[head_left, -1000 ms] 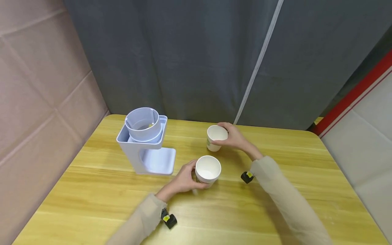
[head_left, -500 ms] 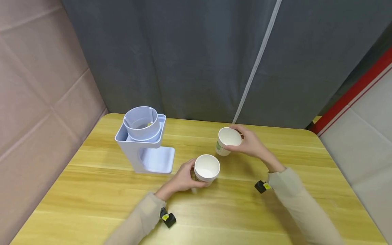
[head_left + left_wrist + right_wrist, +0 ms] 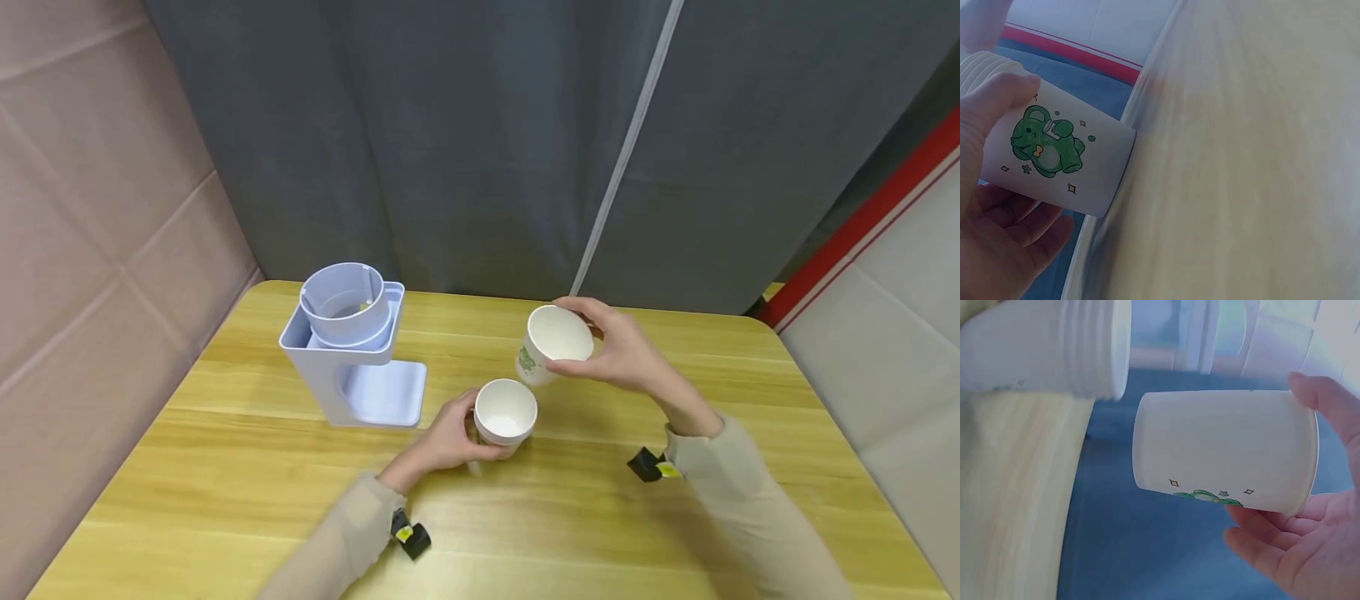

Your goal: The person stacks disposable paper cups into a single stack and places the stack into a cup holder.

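Note:
A stack of nested white paper cups (image 3: 506, 417) stands on the table, and my left hand (image 3: 452, 433) grips it round its side. In the left wrist view the outer cup bears a green cartoon animal print (image 3: 1050, 145), with several rims showing at its top end. My right hand (image 3: 621, 348) holds a single paper cup (image 3: 558, 333) near its rim, thumb on one side and fingers on the other. That cup is raised and slightly tilted beyond the stack, apart from it. The right wrist view shows the single cup (image 3: 1222, 450) close to the stack's rims (image 3: 1094, 347).
At the left stands a pale lavender holder (image 3: 330, 375) with a round cylinder (image 3: 345, 304) on top and a flat base plate (image 3: 388, 393). A small yellow bit shows inside the cylinder. A grey curtain (image 3: 450, 150) hangs behind the wooden table (image 3: 225, 483).
My right hand has moved right with its cup, then lifted it slightly back to the left. My left hand and the stack have stayed in about the same place.

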The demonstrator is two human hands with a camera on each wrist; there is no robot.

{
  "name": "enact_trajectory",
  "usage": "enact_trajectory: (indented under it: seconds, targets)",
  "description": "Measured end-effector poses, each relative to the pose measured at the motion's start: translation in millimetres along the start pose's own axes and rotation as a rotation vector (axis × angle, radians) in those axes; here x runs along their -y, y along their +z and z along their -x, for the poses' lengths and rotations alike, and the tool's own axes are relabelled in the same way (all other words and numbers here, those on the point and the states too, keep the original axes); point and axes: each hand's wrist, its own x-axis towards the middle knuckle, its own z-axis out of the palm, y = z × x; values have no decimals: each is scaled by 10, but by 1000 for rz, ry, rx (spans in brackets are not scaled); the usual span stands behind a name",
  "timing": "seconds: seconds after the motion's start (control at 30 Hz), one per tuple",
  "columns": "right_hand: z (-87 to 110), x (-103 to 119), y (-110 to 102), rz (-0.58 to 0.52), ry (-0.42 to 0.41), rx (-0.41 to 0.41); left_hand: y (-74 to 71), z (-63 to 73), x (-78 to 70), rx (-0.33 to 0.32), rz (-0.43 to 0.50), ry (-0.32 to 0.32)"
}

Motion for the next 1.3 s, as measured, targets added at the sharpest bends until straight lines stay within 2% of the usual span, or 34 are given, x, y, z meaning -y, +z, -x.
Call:
enact_trajectory:
  seconds: [0.13, 0.23, 0.43, 0.63, 0.93, 1.3]
  targets:
    - [9, 138, 33, -44, -37, 37, 47, -15, 205, 5, 1, -3]
    - [12, 218, 72, -62, -59, 61, 46, -17, 253, 12, -5, 4]
    - [4, 311, 145, -81, -83, 108, 32, -20, 262, 24, -10, 28]
    - [17, 333, 223, -88, -92, 136, 35, -22, 268, 32, -12, 23]
    - [42, 276, 350, -37, -109, 157, 30, -22, 265, 29, -9, 29]
    - [77, 175, 514, -56, -115, 186, 39, -31, 292, 27, 0, 54]
